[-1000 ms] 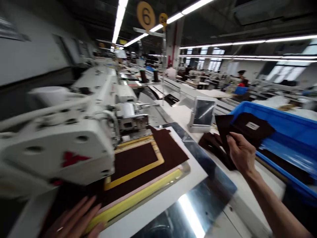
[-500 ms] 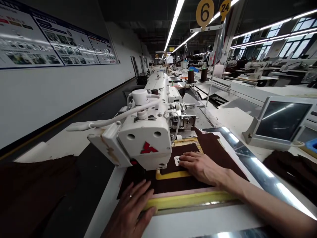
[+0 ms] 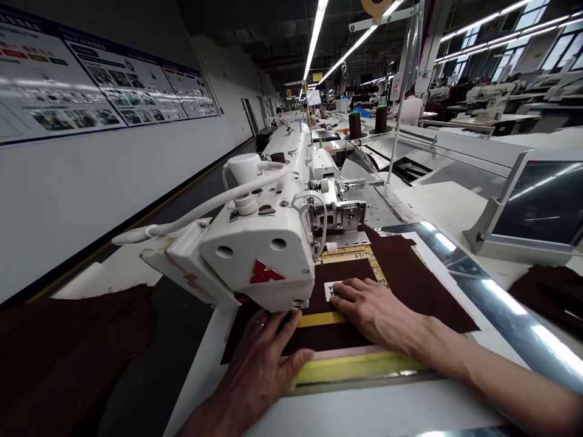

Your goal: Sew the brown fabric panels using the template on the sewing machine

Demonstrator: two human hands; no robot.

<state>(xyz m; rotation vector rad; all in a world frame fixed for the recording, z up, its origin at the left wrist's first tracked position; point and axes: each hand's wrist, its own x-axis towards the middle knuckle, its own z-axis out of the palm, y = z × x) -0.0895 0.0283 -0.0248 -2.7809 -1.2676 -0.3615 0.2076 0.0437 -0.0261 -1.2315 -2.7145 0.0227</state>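
My left hand (image 3: 266, 358) has slid forward beside the yellow frame (image 3: 322, 319)
Its spread fingers grip nothing visible; my right hand (image 3: 376, 311), fingers bent, rests by the white label (image 3: 328, 291) on the brown patch (image 3: 350, 270) inside the frame, any pinch hidden, so the work seems steadied two-handed

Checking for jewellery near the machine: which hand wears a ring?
The left hand, by the machine head, wears the ring; the right hand, at the white label, shows none.
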